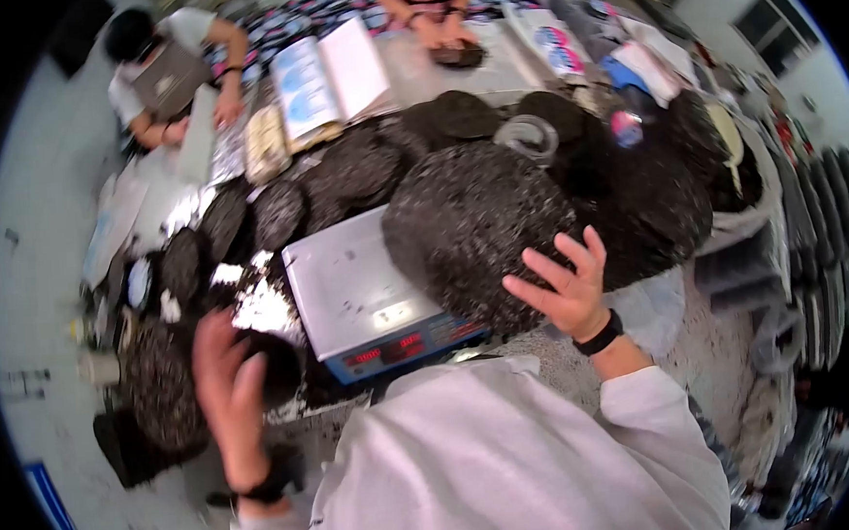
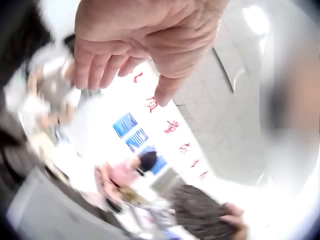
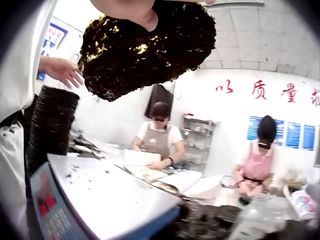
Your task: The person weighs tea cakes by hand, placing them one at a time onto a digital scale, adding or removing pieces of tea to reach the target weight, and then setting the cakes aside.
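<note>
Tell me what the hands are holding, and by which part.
The right hand grips a dark round sheet by its edge, on the person's right. The left hand holds nothing.

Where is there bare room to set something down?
The scale's pan, nearly bare, between its display and the dark discs behind; the raised dark sheet hides part of its right side. Crowded: behind the pan and left of it.

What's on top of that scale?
Dark flecks dot the pan of the scale. In the head view, the dark round sheet in the right hand hides its right part.
</note>
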